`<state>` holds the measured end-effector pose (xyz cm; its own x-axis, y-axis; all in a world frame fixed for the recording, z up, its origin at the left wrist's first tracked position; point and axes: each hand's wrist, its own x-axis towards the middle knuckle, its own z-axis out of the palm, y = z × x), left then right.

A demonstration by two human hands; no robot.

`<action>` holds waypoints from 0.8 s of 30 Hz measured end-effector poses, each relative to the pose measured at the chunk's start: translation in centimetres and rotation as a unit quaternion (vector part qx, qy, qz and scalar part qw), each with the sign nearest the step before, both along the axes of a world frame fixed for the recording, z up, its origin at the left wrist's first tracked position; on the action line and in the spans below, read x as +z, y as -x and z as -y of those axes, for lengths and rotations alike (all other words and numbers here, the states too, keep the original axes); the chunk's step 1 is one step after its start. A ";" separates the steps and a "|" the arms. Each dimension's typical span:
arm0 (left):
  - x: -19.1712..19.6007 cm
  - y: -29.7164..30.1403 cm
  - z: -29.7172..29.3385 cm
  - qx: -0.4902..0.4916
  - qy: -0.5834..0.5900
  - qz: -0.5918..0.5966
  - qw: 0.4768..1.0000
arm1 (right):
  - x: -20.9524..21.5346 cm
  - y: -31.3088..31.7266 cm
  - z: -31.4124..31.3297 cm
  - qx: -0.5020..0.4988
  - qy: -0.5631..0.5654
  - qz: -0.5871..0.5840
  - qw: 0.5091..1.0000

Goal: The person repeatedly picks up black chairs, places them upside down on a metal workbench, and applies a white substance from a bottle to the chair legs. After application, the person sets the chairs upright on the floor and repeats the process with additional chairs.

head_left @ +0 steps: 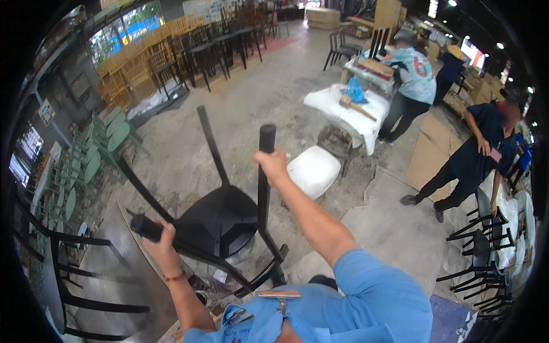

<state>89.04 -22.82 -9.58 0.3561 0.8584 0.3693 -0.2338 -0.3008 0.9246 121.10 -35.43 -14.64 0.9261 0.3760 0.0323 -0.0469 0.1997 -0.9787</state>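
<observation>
A black wooden chair [213, 220] is upside down in front of me, its seat low and its legs pointing up. My left hand [162, 250] is closed round one leg, just below its thick end. Further right, my right hand [273, 166] grips another leg, whose end sticks up above the fingers. Two other legs rise free on the far side of the seat. The curved back part of the chair lies low, close to my body, and is partly hidden by my shirt.
A white-covered table [323, 98] bears a wooden mallet [359, 107]; a white-padded stool [313, 172] stands before it. Co-workers are at the right. Black chairs [54, 268] stand near left, green chairs [91, 157] beyond, stacked wooden chairs at the back. Cardboard [432, 150] lies on the floor.
</observation>
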 end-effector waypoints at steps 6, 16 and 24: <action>6.2 -9.1 3.4 -0.031 0.001 0.059 0.998 | 7.1 -7.5 4.8 -0.018 -0.033 0.038 0.999; 5.5 -32.1 13.7 -0.087 -0.053 0.016 0.995 | 8.9 -30.0 18.4 -0.053 -0.088 0.082 0.991; -5.2 -44.4 20.3 -0.188 0.036 -0.009 0.981 | -2.7 -44.5 24.2 -0.079 -0.029 0.098 0.992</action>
